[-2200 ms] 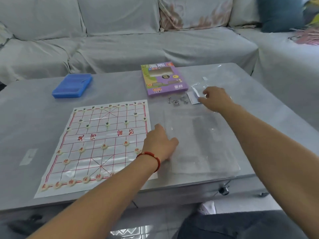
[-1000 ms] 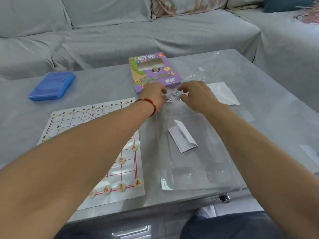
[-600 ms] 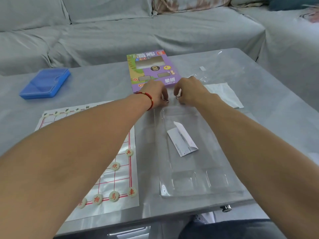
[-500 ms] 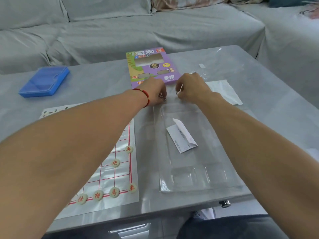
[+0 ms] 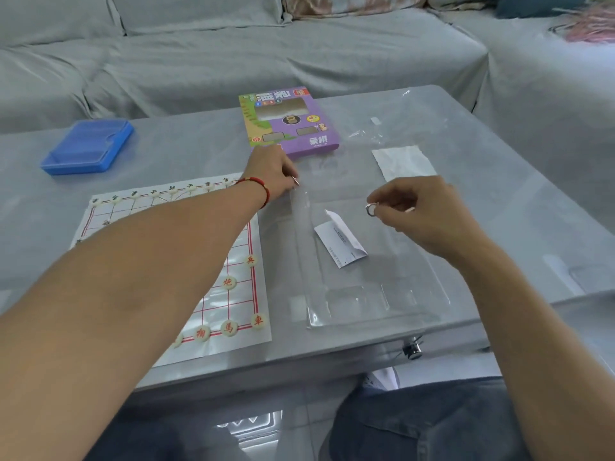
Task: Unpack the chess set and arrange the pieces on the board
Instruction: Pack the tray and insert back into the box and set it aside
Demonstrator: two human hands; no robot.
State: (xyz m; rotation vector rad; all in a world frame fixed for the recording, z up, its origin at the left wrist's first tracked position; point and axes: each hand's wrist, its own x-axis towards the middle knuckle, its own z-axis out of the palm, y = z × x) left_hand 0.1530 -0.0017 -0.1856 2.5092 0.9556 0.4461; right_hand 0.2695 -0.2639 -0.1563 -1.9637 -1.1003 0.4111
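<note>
Spreading across the grey table (image 5: pixel 499 194), the paper chess board (image 5: pixel 239 304) lies at the left with round pieces (image 5: pixel 229 327) along its edges, a clear plastic tray (image 5: pixel 376 294) beside it and the purple box (image 5: pixel 289 124) beyond. The left hand (image 5: pixel 274 174), fingers curled, pinches a thin metal pin (image 5: pixel 296 181) at the tray's far corner. The right hand (image 5: pixel 422 211) hovers over the tray, pinching a small metal ring (image 5: pixel 371 208).

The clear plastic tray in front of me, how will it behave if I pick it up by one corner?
The clear plastic tray looks thin and see-through, so probably light and flexible. Its glossy surface may be slippery. The folded paper slip lying on it would likely slide off.
</note>
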